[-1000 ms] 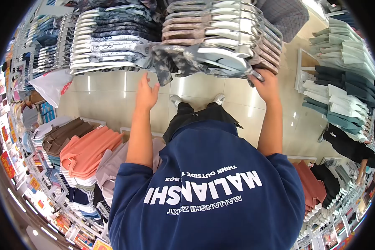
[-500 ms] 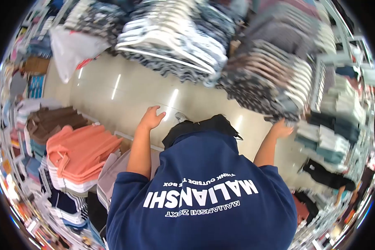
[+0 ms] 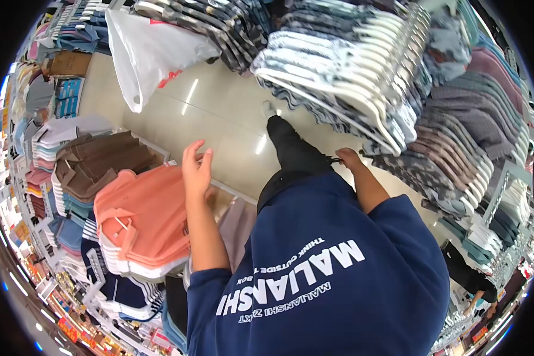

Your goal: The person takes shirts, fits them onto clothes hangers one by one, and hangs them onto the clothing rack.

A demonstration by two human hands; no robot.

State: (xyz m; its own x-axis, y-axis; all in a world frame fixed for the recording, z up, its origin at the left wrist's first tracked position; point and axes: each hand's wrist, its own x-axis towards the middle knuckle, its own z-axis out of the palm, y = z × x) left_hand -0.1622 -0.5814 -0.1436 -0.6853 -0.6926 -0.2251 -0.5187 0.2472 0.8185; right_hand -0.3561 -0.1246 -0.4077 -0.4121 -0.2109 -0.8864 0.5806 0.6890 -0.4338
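My left hand hangs in the air over the tiled floor, its fingers apart and holding nothing; the salmon shirts on hangers are just below and left of it. Near my waist, beside the black trousers, is my right hand, with its fingers curled; whether they hold anything is too small to tell. Above the right hand hang white-and-grey patterned garments on white hangers. Dark floral garments hang to its right.
A white plastic bag hangs at the upper left, near a cardboard box. Brown shirts hang at the left. Grey garments fill a rack at the right. Another person in black is at the lower right.
The view has turned left, and the racks have shifted rightward. My right hand has left the patterned garments and come down to my waist. My left hand has moved away from the rack, beside the salmon shirts.
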